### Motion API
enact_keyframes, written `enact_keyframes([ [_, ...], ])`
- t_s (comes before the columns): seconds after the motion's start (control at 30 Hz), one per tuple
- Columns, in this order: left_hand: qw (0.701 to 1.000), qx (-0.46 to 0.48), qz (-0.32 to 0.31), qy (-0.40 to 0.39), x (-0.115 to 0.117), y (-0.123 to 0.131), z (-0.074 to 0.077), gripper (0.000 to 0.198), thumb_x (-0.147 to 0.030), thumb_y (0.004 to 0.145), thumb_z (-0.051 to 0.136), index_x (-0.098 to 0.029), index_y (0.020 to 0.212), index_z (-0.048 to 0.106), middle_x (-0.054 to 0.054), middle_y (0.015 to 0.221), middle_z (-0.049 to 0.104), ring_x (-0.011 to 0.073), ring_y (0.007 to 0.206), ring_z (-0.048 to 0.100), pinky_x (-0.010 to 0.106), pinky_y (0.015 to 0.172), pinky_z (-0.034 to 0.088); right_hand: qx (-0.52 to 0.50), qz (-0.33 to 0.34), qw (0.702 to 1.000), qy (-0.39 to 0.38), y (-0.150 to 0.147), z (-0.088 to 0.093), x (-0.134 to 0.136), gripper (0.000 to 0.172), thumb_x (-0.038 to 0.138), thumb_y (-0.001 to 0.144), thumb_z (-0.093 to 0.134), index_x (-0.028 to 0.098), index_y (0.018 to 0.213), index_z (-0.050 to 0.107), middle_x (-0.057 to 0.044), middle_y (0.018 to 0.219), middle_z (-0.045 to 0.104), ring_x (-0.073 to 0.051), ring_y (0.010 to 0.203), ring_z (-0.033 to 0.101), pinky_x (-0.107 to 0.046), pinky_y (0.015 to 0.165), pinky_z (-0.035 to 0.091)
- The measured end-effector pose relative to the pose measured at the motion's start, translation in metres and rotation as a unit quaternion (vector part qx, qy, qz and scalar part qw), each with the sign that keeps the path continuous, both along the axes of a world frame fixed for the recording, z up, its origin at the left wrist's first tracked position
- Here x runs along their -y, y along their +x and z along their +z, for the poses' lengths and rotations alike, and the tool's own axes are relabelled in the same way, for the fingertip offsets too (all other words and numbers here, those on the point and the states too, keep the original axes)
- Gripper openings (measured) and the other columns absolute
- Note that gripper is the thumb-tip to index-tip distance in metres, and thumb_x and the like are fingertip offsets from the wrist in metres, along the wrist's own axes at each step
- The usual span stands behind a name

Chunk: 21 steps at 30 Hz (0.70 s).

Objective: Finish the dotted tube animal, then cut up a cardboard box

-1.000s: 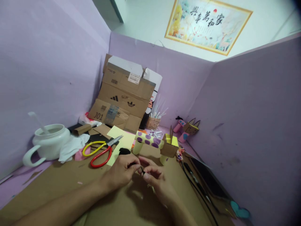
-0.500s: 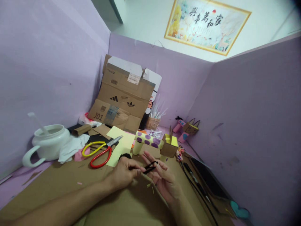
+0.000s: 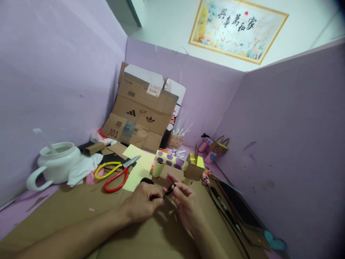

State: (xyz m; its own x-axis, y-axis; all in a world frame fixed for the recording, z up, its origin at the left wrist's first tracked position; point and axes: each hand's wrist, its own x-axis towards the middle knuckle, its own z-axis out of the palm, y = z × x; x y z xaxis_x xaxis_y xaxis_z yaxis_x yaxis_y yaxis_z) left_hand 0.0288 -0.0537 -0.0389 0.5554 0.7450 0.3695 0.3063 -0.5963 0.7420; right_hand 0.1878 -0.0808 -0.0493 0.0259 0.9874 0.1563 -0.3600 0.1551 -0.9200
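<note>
The left hand [image 3: 143,202] and right hand [image 3: 185,202] pinch the black cord [image 3: 168,191], its loop shorter than before.

Right hand [image 3: 186,204] shows fingers more extended than one second ago — black cord [image 3: 169,191] forms a shorter loop than half a second ago.

Looped strand [image 3: 169,191]: black, deep black
Tube animal's body [image 3: 174,161]: pale yellow and, look, purple ovals all along
Scissors [image 3: 124,179]: one handle yellow, the other bright red!
Handled pot [image 3: 60,167]: plain white
Heart cutout [image 3: 275,241]: teal
</note>
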Motion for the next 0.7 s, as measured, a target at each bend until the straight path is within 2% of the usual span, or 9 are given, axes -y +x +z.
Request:
enact_keyframes([
  [0.13, 0.998, -0.031, -0.011, 0.05, 0.003, -0.002, 0.005, 0.015, -0.01, 0.069, 0.05, -0.015, 0.059, 0.06, -0.003, 0.055, 0.053, 0.0088, 0.053, 0.047, 0.02, 0.052, 0.031, 0.134, -0.067, 0.988, 0.043, 0.001, -0.007, -0.002, 0.011, 0.031, 0.069, 0.07, 0.02, 0.068, 0.068, -0.01, 0.121, 0.056, -0.026, 0.117, 0.046, -0.043, 0.099, 0.032],
  [0.33, 0.995, -0.006, -0.008, 0.099, 0.005, -0.004, 0.005, 0.017, -0.011, 0.074, 0.047, -0.015, 0.061, 0.057, 0.0, 0.06, 0.056, 0.01, 0.058, 0.051, 0.021, 0.056, 0.035, 0.25, -0.067, 0.963, 0.078, -0.003, 0.0, 0.002, 0.014, 0.033, 0.07, 0.066, 0.02, 0.066, 0.068, -0.012, 0.117, 0.059, -0.028, 0.111, 0.051, -0.044, 0.094, 0.037],
  [0.7, 0.995, 0.024, 0.033, 0.086, 0.002, -0.005, 0.008, 0.015, -0.014, 0.074, 0.05, -0.015, 0.063, 0.061, 0.001, 0.061, 0.06, 0.0111, 0.059, 0.053, 0.02, 0.057, 0.038, 0.286, -0.031, 0.954, 0.085, -0.006, 0.003, 0.004, 0.007, 0.028, 0.069, 0.067, 0.022, 0.066, 0.069, -0.008, 0.115, 0.06, -0.026, 0.108, 0.053, -0.039, 0.092, 0.037],
])
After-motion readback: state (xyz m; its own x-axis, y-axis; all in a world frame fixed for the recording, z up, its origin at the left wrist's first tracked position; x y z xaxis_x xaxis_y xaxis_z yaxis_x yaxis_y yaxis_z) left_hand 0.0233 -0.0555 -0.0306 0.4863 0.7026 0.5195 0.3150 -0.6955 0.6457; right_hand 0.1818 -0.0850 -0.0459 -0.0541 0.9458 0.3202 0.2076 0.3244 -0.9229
